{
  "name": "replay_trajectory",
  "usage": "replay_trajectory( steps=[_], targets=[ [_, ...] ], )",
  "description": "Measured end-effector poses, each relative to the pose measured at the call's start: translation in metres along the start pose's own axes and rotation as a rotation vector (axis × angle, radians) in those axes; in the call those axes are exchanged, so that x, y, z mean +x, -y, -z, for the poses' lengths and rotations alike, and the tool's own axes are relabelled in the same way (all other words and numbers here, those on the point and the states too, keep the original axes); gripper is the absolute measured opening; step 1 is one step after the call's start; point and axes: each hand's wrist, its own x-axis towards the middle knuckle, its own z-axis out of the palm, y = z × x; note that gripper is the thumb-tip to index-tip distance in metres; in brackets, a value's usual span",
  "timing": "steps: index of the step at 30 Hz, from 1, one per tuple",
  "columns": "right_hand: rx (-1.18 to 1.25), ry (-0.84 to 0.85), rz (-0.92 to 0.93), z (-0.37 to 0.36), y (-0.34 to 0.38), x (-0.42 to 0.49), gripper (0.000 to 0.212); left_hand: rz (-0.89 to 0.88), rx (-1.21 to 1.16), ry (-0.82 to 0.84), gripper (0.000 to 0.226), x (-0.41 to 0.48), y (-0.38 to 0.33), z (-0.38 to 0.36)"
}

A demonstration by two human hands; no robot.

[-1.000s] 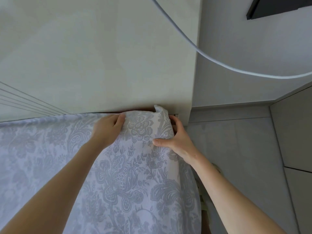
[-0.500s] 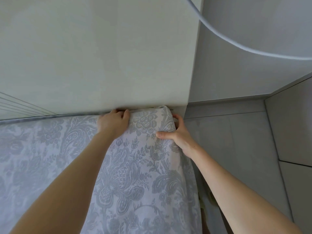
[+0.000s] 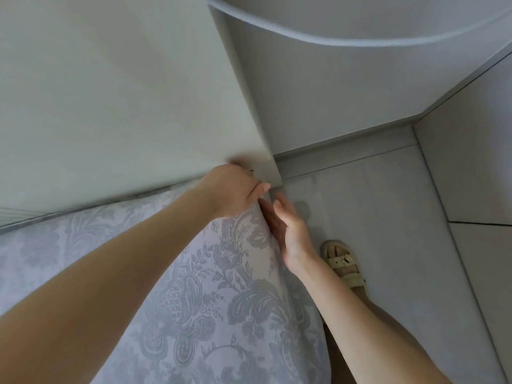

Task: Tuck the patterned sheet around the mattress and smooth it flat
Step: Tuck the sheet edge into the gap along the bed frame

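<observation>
Pale wall panel [image 3: 110, 92] meets grey tiled floor [image 3: 374, 217] at the bed's far corner. There the left hand [image 3: 232, 189] curls fingers and thumb round the patterned sheet [image 3: 221, 300] at its corner fold. The right hand [image 3: 291, 231], fingers straight, lies against the sheet's side just beside it. The cloth spreads back under both forearms, with a sandalled foot [image 3: 343, 264] near.

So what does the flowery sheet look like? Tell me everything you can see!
The patterned sheet is pale lilac-white cloth with grey flowers and leaves all over. It lies spread out, mostly flat, curving down over the right edge. Its far edge meets a pale panel. The left hand sits on its far corner, fingers curled; whether they pinch cloth is hidden. The right hand lies open against its side.
</observation>
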Motion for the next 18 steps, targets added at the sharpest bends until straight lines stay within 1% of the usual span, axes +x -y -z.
replay_trajectory(
  steps=[2,3,5,7,10,12,14,16,18],
  targets=[
    [-0.042,-0.125,0.055,0.008,-0.001,-0.008,0.043,-0.046,0.125,0.093,0.058,0.015,-0.002,-0.005],
    [-0.056,-0.142,0.072,0.01,-0.003,-0.011,0.039,-0.066,0.175,0.148,0.061,0.021,-0.002,-0.009],
    [-0.089,-0.122,0.069,0.013,-0.008,-0.016,0.037,-0.091,0.266,0.256,0.064,0.033,-0.003,-0.017],
    [-0.116,-0.082,0.049,0.013,-0.012,-0.017,0.037,-0.094,0.35,0.329,0.068,0.043,-0.008,-0.02],
    [-0.094,0.028,0.025,0.011,-0.01,-0.012,0.035,-0.115,0.417,0.352,0.069,0.044,-0.014,-0.016],
    [-0.026,0.101,-0.025,0.005,-0.008,-0.004,0.041,-0.169,0.369,0.284,0.064,0.033,-0.009,-0.007],
    [0.028,0.204,-0.141,-0.004,-0.007,0.005,0.057,-0.199,0.275,0.23,0.059,0.017,0.002,0.006],
    [-0.008,0.308,-0.261,-0.015,-0.003,0.015,0.076,-0.177,0.163,0.218,0.054,0.01,0.008,0.015],
    [-0.092,0.335,-0.328,-0.02,0.001,0.026,0.081,-0.172,0.111,0.189,0.053,0.011,0.009,0.015]
  ],
)
